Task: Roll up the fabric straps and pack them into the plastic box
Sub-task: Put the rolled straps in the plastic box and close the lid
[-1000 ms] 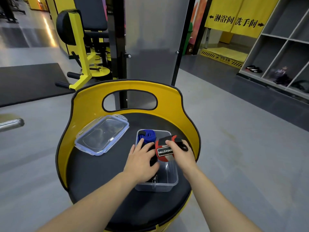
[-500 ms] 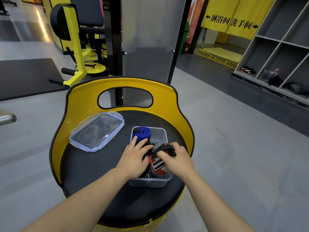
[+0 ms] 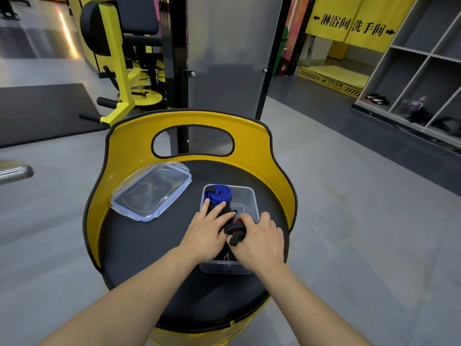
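A clear plastic box (image 3: 247,196) sits on the black seat pad. A rolled blue strap (image 3: 218,193) lies at the box's far end. My left hand (image 3: 205,232) lies flat over a black strap in the box, fingers straight. My right hand (image 3: 259,239) covers a rolled red-and-black strap (image 3: 234,229) and pushes it down into the near half of the box, fingers curled round it. Most of that roll is hidden under the hand.
The box's clear lid (image 3: 152,191) lies upturned on the pad to the left. A yellow curved backrest (image 3: 194,121) with a handle cut-out rims the pad's far side. Gym machines stand behind, and grey shelving stands at the right.
My right hand has carried the red-and-black roll from above the box's right rim down into the box. My left hand has stayed pressed on the black strap.
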